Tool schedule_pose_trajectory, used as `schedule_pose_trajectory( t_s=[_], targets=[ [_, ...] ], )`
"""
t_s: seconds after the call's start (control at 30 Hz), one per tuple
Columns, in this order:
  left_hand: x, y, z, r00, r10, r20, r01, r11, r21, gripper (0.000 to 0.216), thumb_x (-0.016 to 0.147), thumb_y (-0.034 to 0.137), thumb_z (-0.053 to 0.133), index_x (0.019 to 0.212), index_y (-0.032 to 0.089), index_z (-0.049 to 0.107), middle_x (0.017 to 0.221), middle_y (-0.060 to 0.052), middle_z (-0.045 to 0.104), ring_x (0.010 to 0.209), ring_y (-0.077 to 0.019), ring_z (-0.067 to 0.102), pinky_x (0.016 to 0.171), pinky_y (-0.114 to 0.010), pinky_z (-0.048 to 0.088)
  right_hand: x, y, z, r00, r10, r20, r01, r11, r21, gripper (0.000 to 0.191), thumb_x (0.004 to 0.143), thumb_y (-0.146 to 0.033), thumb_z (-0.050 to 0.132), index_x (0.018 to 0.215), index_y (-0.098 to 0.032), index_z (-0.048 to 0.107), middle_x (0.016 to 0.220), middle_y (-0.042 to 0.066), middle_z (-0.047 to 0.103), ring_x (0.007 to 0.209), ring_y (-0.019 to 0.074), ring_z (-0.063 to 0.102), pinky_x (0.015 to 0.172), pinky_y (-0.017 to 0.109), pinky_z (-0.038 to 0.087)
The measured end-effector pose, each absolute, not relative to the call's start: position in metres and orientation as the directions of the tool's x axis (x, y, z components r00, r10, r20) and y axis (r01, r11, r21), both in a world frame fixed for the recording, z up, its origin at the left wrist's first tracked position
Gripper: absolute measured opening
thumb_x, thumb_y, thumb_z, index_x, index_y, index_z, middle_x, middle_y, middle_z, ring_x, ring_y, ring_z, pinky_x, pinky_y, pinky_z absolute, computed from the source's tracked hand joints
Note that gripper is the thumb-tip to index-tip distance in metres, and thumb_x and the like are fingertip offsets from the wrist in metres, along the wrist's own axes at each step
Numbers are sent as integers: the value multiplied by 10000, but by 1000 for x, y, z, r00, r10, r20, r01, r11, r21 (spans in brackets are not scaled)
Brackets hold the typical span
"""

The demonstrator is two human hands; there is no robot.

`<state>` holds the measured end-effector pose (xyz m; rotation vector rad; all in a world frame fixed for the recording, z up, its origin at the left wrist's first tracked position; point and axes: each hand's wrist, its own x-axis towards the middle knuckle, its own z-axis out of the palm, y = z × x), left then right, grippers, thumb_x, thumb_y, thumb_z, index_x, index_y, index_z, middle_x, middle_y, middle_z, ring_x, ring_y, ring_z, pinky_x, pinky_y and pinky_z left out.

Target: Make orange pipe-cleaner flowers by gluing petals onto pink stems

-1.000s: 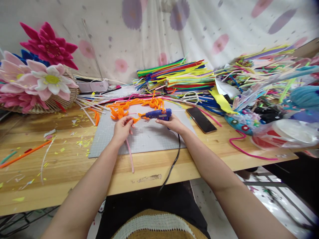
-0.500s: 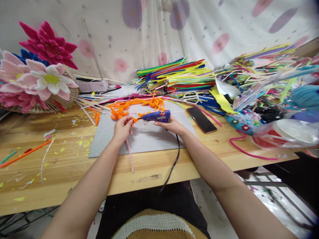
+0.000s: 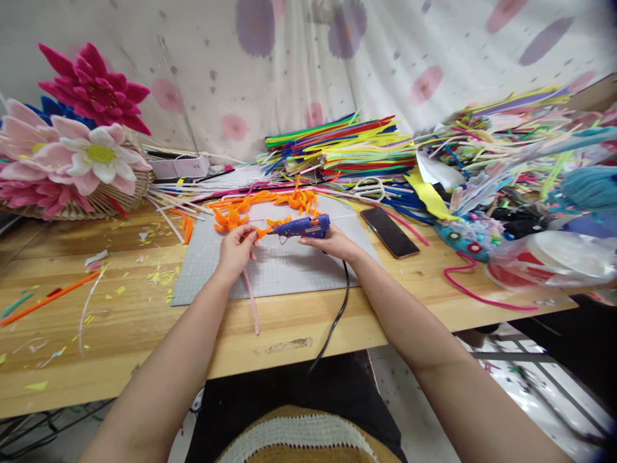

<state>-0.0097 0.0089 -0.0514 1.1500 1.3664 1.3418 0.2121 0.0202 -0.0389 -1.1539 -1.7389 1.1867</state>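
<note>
My right hand (image 3: 332, 241) is wrapped round a blue hot glue gun (image 3: 303, 226), its nozzle aimed left. A black cord (image 3: 343, 302) runs down from the gun over the table edge. My left hand (image 3: 238, 251) pinches a small orange pipe-cleaner piece (image 3: 263, 232), and the nozzle tip is right at it; whether they touch I cannot tell. More orange pipe-cleaner shapes (image 3: 230, 220) lie just behind on the grey cutting mat (image 3: 289, 273). A pale pink stick (image 3: 251, 302) lies below my left hand, over the mat's front edge.
A black phone (image 3: 390, 231) lies right of the mat. Scissors (image 3: 369, 188) and a heap of coloured pipe cleaners (image 3: 357, 148) are behind. Fluffy flowers (image 3: 96, 154) stand at left, near yellow scraps (image 3: 161, 273). A plastic-wrapped tub (image 3: 554, 257) sits at right.
Almost nothing differs. The glue gun and my right hand have shifted very slightly; my left hand stays in place with the orange piece.
</note>
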Motion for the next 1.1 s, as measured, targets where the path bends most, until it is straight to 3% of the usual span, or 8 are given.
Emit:
schedule_pose_trajectory(
  t_s=[0.37, 0.73, 0.93, 1.1],
  targets=[
    [-10, 9, -50, -186, 982, 6, -7, -8, 1000, 151, 667, 157, 604, 815, 131, 597, 554, 22, 556, 476, -92, 515, 355, -163, 343, 213, 24, -43, -354, 924, 143, 241, 237, -941, 473, 621, -465, 693, 1003, -189, 653, 970, 45, 678, 899, 194, 608, 848, 358, 471],
    [-11, 7, -48, -140, 990, 30, -26, -34, 999, 160, 664, 172, 599, 817, 127, 594, 527, 28, 554, 410, -78, 456, 327, -174, 350, 217, 25, -43, -285, 953, 106, 279, 188, -942, 416, 626, -433, 703, 961, -191, 656, 926, 37, 675, 828, 171, 604, 816, 343, 465],
    [-12, 7, -49, -124, 992, 39, -50, -45, 998, 175, 655, 192, 611, 818, 131, 595, 531, 25, 555, 420, -80, 463, 321, -173, 350, 224, 22, -35, -161, 984, 80, 312, 128, -942, 366, 606, -462, 707, 819, -172, 641, 668, -2, 603, 573, 103, 508, 568, 248, 434],
    [-11, 6, -47, -123, 992, 34, -74, -43, 996, 201, 634, 208, 635, 817, 133, 601, 545, 22, 558, 452, -81, 490, 328, -160, 356, 241, 32, -38, 146, 983, 115, 260, 74, -963, 374, 614, -524, 660, 684, -164, 590, 507, -39, 481, 411, 63, 366, 398, 212, 296]
  ],
)
